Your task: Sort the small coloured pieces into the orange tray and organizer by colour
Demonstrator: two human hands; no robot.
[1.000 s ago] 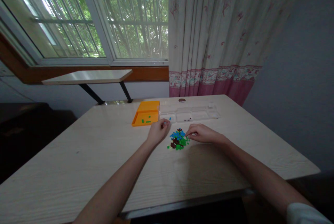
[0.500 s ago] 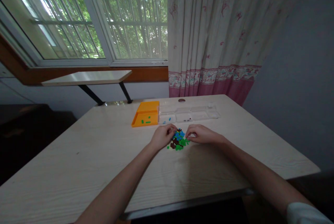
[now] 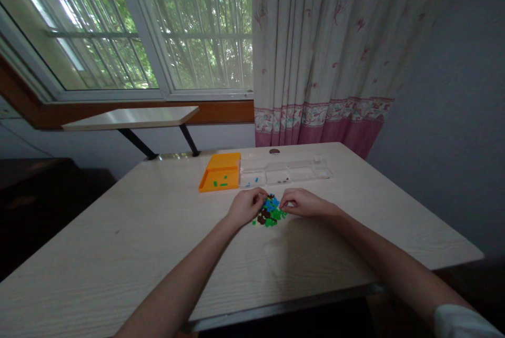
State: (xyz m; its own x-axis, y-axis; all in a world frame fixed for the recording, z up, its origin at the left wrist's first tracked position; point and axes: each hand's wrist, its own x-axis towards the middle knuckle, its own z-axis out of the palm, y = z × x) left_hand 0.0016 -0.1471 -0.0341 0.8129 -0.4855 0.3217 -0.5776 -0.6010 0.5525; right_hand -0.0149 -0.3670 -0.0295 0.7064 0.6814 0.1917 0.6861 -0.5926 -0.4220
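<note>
At the left edge of the pile of small pieces (image 3: 270, 214) on the table (image 3: 158, 243), now working with the left hand (image 3: 245, 205), brought across from the clear tray (image 3: 303, 175) within the last second. Left in that tray's leftmost compartment: two blue pieces (image 3: 256, 180), apart from each other, both in plain view with no hand in front. Means, by the look of it, one piece let go there, and both hands at the pile together, one on each side. Little or no shift with the right hand (image 3: 303, 203), resting at the pile's right edge as before.

On the left, fingers curled and thumb drawn in close to them; no telling if pinching a piece or merely touching. On the right, thumb and forefinger brought nearly tip to tip in a loose ring; too small to make out anything between.

Looks low and jumbled, set between the hands: blue bunched toward the far side, green toward the near right, dark brown at the near left, with a few pale bits and one green square at the near left fringe. Tiny and overlapping, impossible to count. Beyond, in the tray's next compartment, a few dark pieces (image 3: 283, 181); beside the tray, in the orange case (image 3: 224, 161), three green pieces (image 3: 223, 185) lying apart.
</note>
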